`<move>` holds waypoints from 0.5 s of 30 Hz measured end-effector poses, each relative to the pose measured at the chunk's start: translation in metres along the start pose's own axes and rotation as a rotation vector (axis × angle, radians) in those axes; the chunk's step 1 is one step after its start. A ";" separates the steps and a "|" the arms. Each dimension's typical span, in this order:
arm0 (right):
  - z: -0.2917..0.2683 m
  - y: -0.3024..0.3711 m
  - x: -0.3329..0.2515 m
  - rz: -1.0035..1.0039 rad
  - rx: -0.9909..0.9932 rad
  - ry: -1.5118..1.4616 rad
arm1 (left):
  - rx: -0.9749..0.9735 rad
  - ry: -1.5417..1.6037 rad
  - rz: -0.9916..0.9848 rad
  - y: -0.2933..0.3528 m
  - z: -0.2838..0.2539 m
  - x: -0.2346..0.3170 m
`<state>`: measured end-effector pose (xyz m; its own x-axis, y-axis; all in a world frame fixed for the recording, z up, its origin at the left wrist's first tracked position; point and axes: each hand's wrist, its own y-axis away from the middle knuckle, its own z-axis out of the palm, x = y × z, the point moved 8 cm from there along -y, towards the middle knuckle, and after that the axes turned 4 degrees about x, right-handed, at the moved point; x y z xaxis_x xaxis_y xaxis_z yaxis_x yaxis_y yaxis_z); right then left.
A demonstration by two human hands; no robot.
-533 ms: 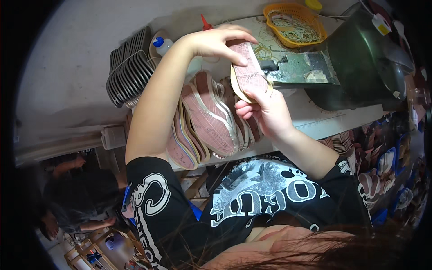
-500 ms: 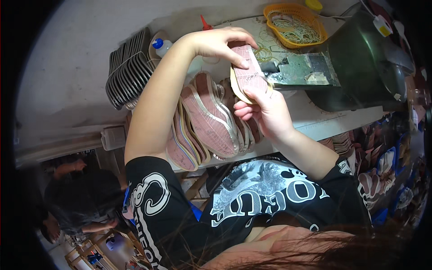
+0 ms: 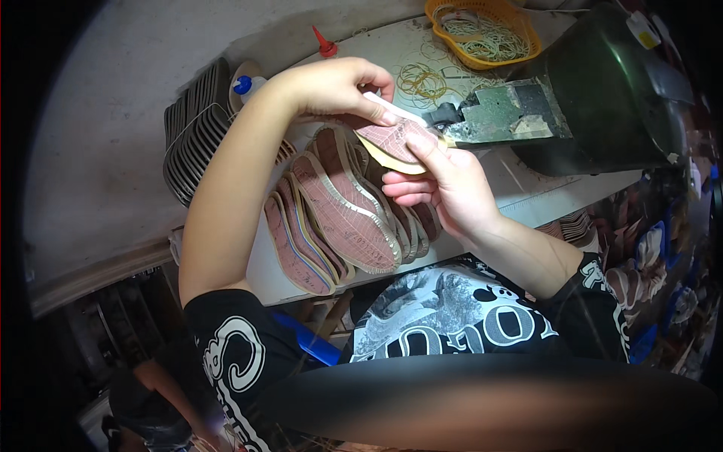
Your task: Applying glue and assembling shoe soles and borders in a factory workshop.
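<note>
While the left grip (image 3: pixel 339 84) clasps one end of a pink insole (image 3: pixel 393 141), the right grip (image 3: pixel 461 184) pinches the other, above the desk (image 3: pixel 376 53) and just beside a green machine (image 3: pixel 506 114).

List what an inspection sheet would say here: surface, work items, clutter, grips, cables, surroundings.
Surface: pale tabletop, partly covered.
Job's things: pink sole-shaped piece, yellowish edge; similar piled pieces; green machine.
Clutter: loose bands, yellow basket of bands, red cone-shaped tip, blue-capped bottle, bound dark stack.
Grips: left grip and right grip both hold the sole-shaped piece.
Cables: pale cord beside the basket; ends unclear.
Surroundings: co-worker lower left; blurred piles right.
</note>
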<state>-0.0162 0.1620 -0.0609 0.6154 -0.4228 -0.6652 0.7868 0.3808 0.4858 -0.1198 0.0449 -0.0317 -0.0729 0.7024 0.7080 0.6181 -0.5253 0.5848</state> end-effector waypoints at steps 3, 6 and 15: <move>-0.004 0.000 -0.004 -0.005 0.011 0.041 | 0.083 -0.106 0.028 0.013 0.004 0.001; -0.004 0.002 -0.007 -0.031 0.004 0.112 | 0.162 -0.131 -0.026 0.028 0.014 -0.005; -0.014 0.004 -0.015 -0.117 -0.036 0.224 | 0.390 -0.119 -0.050 0.050 0.055 0.005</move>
<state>-0.0231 0.1810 -0.0570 0.4914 -0.2747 -0.8265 0.8471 0.3710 0.3804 -0.0458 0.0482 -0.0210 -0.0335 0.7851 0.6184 0.8683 -0.2835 0.4071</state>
